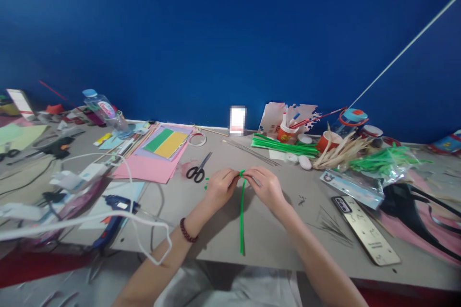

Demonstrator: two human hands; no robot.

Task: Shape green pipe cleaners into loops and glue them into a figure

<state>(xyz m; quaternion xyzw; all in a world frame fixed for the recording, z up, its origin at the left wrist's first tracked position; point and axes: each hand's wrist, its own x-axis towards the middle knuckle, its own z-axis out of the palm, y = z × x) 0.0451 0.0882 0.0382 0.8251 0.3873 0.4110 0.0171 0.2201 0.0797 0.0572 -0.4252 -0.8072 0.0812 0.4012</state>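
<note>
Both hands meet over the middle of the grey table (273,244). My left hand (220,187) and my right hand (264,186) pinch the top end of a green pipe cleaner (242,220), fingers closed around it. The rest of the green stem hangs straight down toward me, close over the table. A dark bead bracelet (187,231) circles my left wrist. A small green scrap (206,183) lies just left of my left hand. Black scissors (199,169) rest a little further left.
Pink, green and yellow paper sheets (158,153) lie back left, a blue glue gun (113,216) with white cables front left. Green pipe cleaners (281,145), a red cup (287,132) with pens, wooden sticks (342,152) and a metal ruler (367,235) sit right.
</note>
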